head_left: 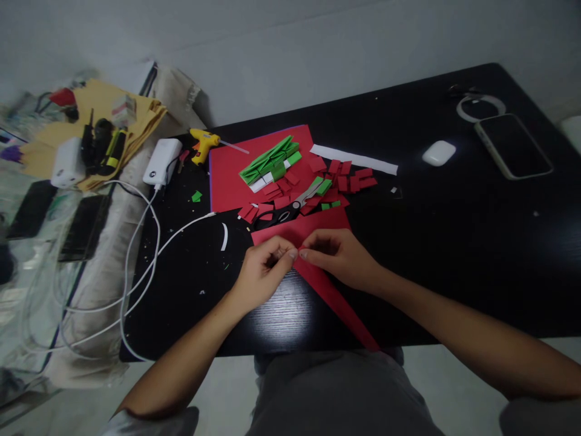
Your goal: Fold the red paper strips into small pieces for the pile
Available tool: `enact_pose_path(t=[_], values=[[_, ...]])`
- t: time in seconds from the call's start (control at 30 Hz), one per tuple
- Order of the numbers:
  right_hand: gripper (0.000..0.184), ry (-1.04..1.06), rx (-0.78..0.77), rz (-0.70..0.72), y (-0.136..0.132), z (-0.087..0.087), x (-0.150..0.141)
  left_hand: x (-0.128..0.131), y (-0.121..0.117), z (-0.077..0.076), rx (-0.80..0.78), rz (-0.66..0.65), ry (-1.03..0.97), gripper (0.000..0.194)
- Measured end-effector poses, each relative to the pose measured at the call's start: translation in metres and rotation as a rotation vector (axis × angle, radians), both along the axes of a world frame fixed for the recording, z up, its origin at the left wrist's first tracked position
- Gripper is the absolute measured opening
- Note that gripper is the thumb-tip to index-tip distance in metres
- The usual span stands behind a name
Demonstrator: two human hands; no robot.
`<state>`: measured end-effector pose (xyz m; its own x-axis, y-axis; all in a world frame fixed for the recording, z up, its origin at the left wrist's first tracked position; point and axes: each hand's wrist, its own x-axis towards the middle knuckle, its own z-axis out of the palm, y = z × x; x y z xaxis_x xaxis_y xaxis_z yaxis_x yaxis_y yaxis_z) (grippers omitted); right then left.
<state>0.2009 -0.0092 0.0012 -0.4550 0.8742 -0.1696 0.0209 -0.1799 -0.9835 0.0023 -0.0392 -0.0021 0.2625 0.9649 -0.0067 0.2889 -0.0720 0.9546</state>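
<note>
Red paper [338,303] sits at the centre of the work, pinched by two bare hands over the near side of a black table [472,260]. The left hand [259,272], coming in from 8 o'clock, brings thumb and forefinger together on the paper's edge, leaving no visible gap at the tips. The right hand [345,257], at 3 o'clock, nips the same edge just beside it, thumb and forefinger closed at the tips and the other fingers curled. A narrow length of the paper runs from the fingertips between 4 and 5 o'clock to the table's near edge; a broader part lies flat beyond the hands.

At 12 o'clock, scissors [296,206] rest among folded red pieces [354,181], which spread toward 1 o'clock. A folded green bundle [272,162] lies at 11 o'clock on a red sheet [222,181]. A white strip [358,160] stretches past the pieces at 1 o'clock, while a curved white scrap [224,237] lies at 9.

Farther out, a yellow glue gun [204,145] lies between 10 and 11 o'clock, and a power bank [162,162] with a white cable [158,230] plugged in at 10. At 2 o'clock, well apart from the paper, are a white case [439,153] and, beyond it, a phone [515,147] near a coiled cable [481,100].
</note>
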Motion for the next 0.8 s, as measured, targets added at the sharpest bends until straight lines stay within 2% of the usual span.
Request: enact_pose_path(t=[0.53, 0.8], values=[[0.018, -0.02, 0.034, -0.057, -0.0047, -0.0011, -0.0001, 0.0033, -0.0025, 0.0036, 0.006, 0.052, -0.024, 0.023], [0.018, -0.015, 0.03, -0.063, -0.0048, -0.0004, -0.0012, 0.0039, -0.0032, 0.0031, 0.113, 0.056, 0.009, 0.018]])
